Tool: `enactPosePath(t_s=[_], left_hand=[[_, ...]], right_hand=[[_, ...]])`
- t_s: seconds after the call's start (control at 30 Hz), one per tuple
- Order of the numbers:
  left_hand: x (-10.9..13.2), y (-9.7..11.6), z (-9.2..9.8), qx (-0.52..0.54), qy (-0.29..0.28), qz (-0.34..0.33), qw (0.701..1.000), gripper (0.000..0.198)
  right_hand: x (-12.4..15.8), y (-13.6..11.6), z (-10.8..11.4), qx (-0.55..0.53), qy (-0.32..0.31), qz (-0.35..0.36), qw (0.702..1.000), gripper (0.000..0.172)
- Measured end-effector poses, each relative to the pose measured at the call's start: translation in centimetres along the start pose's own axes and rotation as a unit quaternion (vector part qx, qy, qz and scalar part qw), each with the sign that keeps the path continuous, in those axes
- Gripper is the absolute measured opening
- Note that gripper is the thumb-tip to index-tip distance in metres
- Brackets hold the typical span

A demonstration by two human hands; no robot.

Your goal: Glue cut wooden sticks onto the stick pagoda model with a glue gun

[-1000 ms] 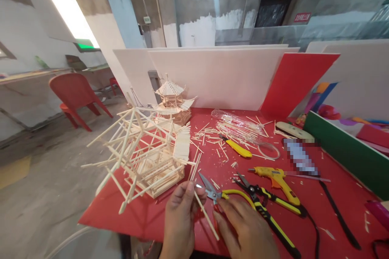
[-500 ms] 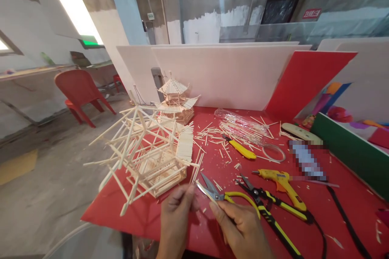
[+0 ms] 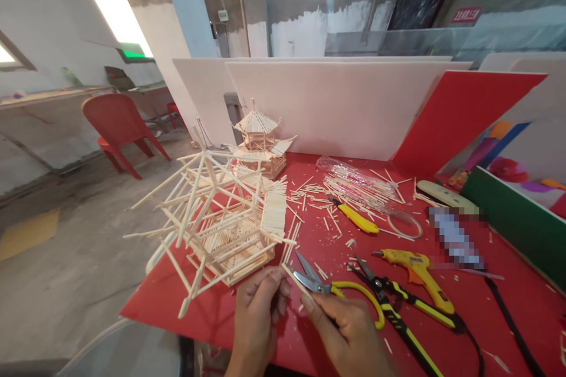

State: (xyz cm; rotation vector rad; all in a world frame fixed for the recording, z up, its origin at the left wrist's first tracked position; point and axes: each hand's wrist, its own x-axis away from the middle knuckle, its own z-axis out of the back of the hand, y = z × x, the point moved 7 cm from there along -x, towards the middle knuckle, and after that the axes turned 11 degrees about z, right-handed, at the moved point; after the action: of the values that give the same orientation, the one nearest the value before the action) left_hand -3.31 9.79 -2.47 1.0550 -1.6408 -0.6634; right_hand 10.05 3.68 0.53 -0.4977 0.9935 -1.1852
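Note:
A short thin wooden stick (image 3: 297,281) slants between my two hands. My right hand (image 3: 349,330) pinches its lower end between thumb and forefinger. My left hand (image 3: 260,306) is closed, its thumb and fingertips beside the stick's upper end; what they hold, if anything, is hidden. Just behind the stick lie yellow-handled scissors (image 3: 325,288) with parted blades, partly hidden by my right hand. A tilted open framework of wooden sticks (image 3: 212,218), with one slatted roof panel (image 3: 274,212), stands beyond my left hand.
A finished stick pagoda (image 3: 259,141) stands behind. Loose sticks (image 3: 358,185), a yellow utility knife (image 3: 356,218), a tape roll (image 3: 404,225), black-and-yellow pliers (image 3: 389,300) and a yellow glue gun (image 3: 418,271) with its cord lie on the red tabletop (image 3: 318,241). White boards (image 3: 336,106) form the back.
The view has shifted slightly, moving the tabletop things right in the picture. The stick in my right hand has turned a little and shows more plainly. The scissors stay put on the table.

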Motion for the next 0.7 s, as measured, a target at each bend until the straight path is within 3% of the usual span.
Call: enactPosePath(t_s=[0.17, 0.3, 0.53, 0.7], left_hand=[[0.3, 0.3, -0.1, -0.023, -0.009, -0.014, 1.000, 0.036], [0.6, 0.5, -0.4, 0.047, -0.032, 0.006, 0.998, 0.030], [-0.5, 0.7, -0.1, 0.128, 0.016, 0.028, 0.991, 0.031], [-1.0, 1.1, -0.1, 0.141, 0.045, -0.008, 0.989, 0.031]], right_hand=[[0.0, 0.1, -0.3, -0.008, -0.016, 0.005, 1.000, 0.041], [-1.1, -0.4, -0.1, -0.052, -0.011, -0.016, 0.998, 0.043], [-3.9, -1.0, -0.7, -0.119, -0.027, -0.043, 0.992, 0.044], [-4.6, -0.3, -0.9, -0.110, -0.012, -0.046, 0.993, 0.046]])
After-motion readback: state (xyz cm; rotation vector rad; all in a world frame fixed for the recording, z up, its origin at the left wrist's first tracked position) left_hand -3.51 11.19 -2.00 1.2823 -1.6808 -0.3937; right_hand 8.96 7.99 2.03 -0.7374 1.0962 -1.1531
